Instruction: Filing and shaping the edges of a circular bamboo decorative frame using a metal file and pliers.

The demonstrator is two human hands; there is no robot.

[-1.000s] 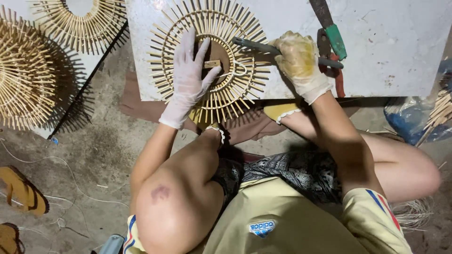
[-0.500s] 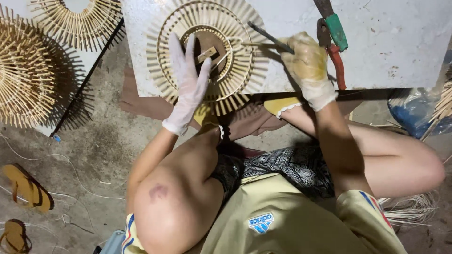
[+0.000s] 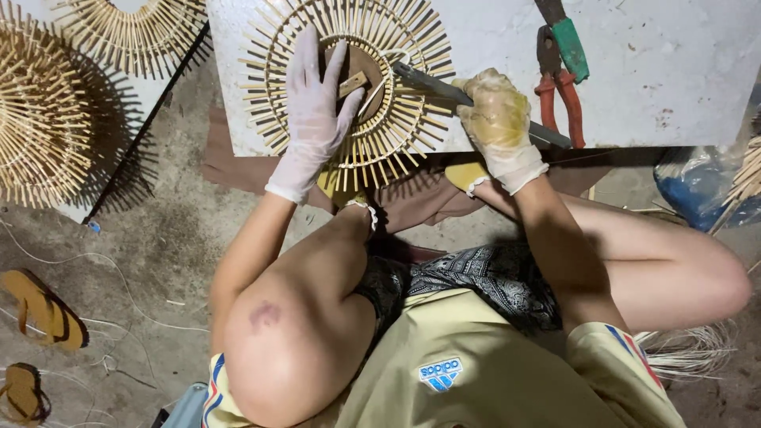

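Sunburst rattan frame (image 3: 349, 87): lay on white worktop (image 3: 674, 71), spokes all set, rings woven. Left hand (image 3: 317, 111) pressed flat and open on its hub; right hand (image 3: 495, 119) gripped a metal tool (image 3: 432, 85) at the inner ring, binding apparently unfinished. Finished frames (image 3: 40, 119) lay left.

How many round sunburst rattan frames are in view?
3: one on the white board under the left hand, one at top left, one at the left edge. Others may lie out of frame.
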